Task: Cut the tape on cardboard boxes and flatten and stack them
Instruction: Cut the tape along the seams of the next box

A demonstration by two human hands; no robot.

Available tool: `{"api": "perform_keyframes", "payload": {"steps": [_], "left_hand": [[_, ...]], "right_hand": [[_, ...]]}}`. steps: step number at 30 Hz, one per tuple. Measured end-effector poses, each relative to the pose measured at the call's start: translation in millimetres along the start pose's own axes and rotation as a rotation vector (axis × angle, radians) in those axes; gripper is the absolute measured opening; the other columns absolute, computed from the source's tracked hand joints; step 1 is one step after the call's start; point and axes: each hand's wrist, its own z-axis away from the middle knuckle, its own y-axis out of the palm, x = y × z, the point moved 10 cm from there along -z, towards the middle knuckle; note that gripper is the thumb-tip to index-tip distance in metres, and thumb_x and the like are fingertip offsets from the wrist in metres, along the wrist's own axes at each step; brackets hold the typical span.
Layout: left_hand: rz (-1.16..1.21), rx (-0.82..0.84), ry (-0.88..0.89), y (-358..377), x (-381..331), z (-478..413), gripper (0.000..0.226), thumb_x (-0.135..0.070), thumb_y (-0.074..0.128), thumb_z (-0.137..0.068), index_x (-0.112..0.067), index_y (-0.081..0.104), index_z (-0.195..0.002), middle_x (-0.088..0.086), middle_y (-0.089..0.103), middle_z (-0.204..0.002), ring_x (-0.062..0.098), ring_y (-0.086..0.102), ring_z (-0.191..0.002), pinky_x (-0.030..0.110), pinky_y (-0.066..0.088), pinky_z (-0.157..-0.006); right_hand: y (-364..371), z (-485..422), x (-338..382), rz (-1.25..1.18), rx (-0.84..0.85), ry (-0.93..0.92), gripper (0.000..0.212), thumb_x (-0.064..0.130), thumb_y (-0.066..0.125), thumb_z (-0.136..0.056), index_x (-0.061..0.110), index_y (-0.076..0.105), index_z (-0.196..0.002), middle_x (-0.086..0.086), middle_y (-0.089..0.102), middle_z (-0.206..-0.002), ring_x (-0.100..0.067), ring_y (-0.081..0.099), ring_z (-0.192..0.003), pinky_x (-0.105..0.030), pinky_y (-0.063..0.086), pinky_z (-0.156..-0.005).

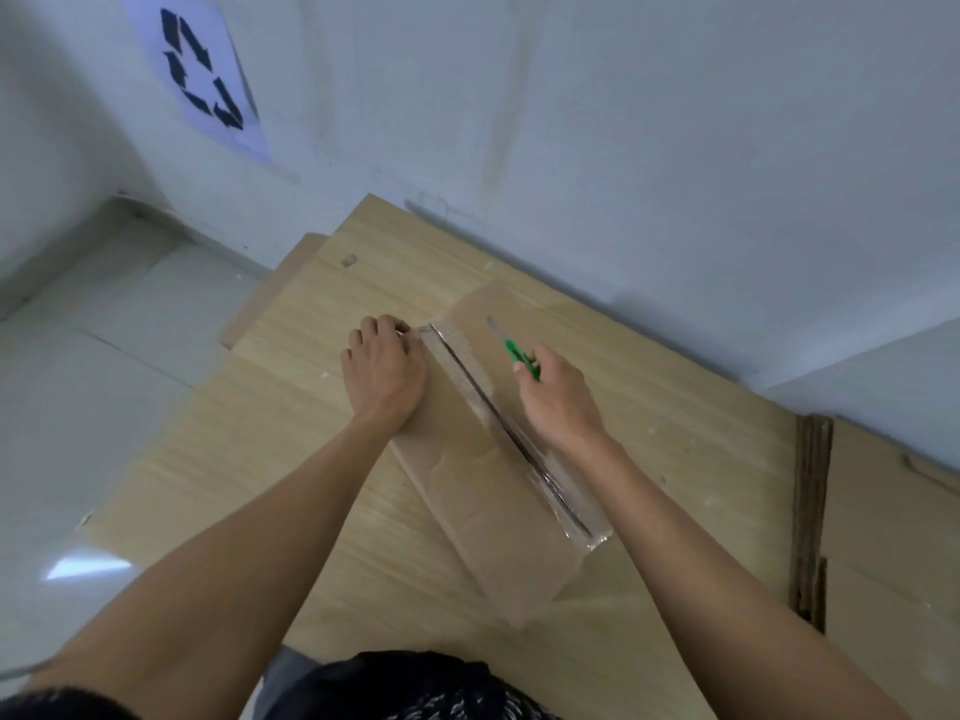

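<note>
Fingers, our right hand (pixel 558 400): wrapping one green cutter (pixel 517 353), handle half-hidden; left hand (pixel 384 368): curled at one box (pixel 467 491) corner, grip unclear.

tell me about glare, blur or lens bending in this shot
Head view: soft all over, the recycling sign smeared; a bright glare patch on the floor; the tape on the box glints; the wide lens stretches the frame's edges; shadows faint.

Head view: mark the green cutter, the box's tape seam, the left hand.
green cutter (pixel 518 354), head view, green handle.
tape seam (pixel 501 420), head view, middle of slit.
left hand (pixel 384 374), head view, back of hand.
</note>
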Motion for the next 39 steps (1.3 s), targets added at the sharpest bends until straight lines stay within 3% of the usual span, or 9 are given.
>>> {"api": "perform_keyframes", "payload": {"steps": [2,5,9,14,20,27,31,35,39], "left_hand": [[-0.019,-0.049,0.018,-2.1,-0.5,4.6,0.023,-0.032,0.044,-0.102,-0.017,0.059,-0.112,0.007,0.057,-0.116,0.030,0.049,-0.111,0.041,0.036,-0.091],[-0.033,-0.073,0.027,-1.0,-1.2,4.4,0.023,-0.032,0.042,-0.102,-0.018,0.057,-0.111,0.006,0.056,-0.113,0.029,0.050,-0.107,0.042,0.038,-0.089],[-0.049,-0.080,0.030,1.1,-2.9,2.5,0.022,-0.033,0.040,-0.102,-0.018,0.056,-0.109,0.005,0.056,-0.111,0.028,0.051,-0.103,0.042,0.040,-0.087],[-0.034,-0.077,0.032,2.5,-1.1,3.3,0.023,-0.033,0.038,-0.103,-0.019,0.055,-0.109,0.004,0.055,-0.110,0.026,0.050,-0.101,0.041,0.040,-0.086],[-0.030,-0.079,0.024,3.0,-1.8,2.7,0.021,-0.032,0.040,-0.103,-0.018,0.056,-0.109,0.003,0.054,-0.110,0.024,0.049,-0.101,0.037,0.036,-0.085],[-0.032,-0.077,0.023,4.9,0.8,1.4,0.023,-0.033,0.039,-0.104,-0.019,0.055,-0.110,0.002,0.054,-0.111,0.023,0.048,-0.101,0.036,0.035,-0.085],[-0.020,-0.067,-0.001,6.1,1.8,-0.6,0.022,-0.034,0.041,-0.104,-0.021,0.057,-0.112,0.002,0.055,-0.115,0.024,0.049,-0.106,0.037,0.036,-0.089],[-0.012,-0.055,-0.014,5.6,2.8,-2.6,0.022,-0.036,0.042,-0.104,-0.023,0.057,-0.113,0.001,0.055,-0.117,0.023,0.048,-0.110,0.037,0.035,-0.093],[-0.009,-0.064,-0.016,5.2,3.3,-2.3,0.022,-0.036,0.044,-0.104,-0.022,0.057,-0.114,0.000,0.055,-0.118,0.023,0.049,-0.111,0.036,0.035,-0.094]], "right_hand": [[11.4,-11.0,14.6,0.053,0.055,-0.026,0.017,0.030,0.046,-0.103,0.017,0.048,-0.091,-0.012,0.062,-0.093,-0.032,0.056,-0.087,-0.037,0.036,-0.068],[28.9,-22.2,34.3,0.235,0.110,-0.108,0.013,0.025,0.043,-0.101,0.015,0.051,-0.104,-0.015,0.064,-0.098,-0.035,0.059,-0.090,-0.036,0.034,-0.067],[41.5,-30.4,54.2,0.475,0.089,-0.214,0.021,0.032,0.036,-0.105,0.017,0.051,-0.110,-0.014,0.067,-0.101,-0.036,0.062,-0.092,-0.036,0.033,-0.066],[50.6,-32.8,64.8,0.598,0.103,-0.292,0.030,0.037,0.032,-0.107,0.021,0.053,-0.123,-0.013,0.068,-0.107,-0.037,0.064,-0.097,-0.037,0.036,-0.068],[53.6,-33.7,68.2,0.639,0.101,-0.314,0.028,0.037,0.032,-0.106,0.022,0.053,-0.116,-0.011,0.068,-0.106,-0.037,0.064,-0.096,-0.037,0.037,-0.068],[58.5,-38.6,78.1,0.702,0.105,-0.316,0.032,0.033,0.034,-0.105,0.020,0.056,-0.124,-0.012,0.067,-0.117,-0.037,0.062,-0.107,-0.039,0.036,-0.075],[55.3,-40.9,79.0,0.697,0.116,-0.286,0.033,0.032,0.036,-0.104,0.021,0.059,-0.125,-0.012,0.066,-0.121,-0.036,0.062,-0.111,-0.039,0.044,-0.084],[54.9,-39.4,73.1,0.671,0.132,-0.255,0.033,0.030,0.037,-0.103,0.019,0.061,-0.121,-0.012,0.067,-0.119,-0.036,0.063,-0.108,-0.038,0.041,-0.080],[57.4,-32.5,64.0,0.646,0.160,-0.235,0.033,0.027,0.038,-0.101,0.017,0.064,-0.119,-0.014,0.066,-0.120,-0.036,0.063,-0.109,-0.038,0.045,-0.085]]}}
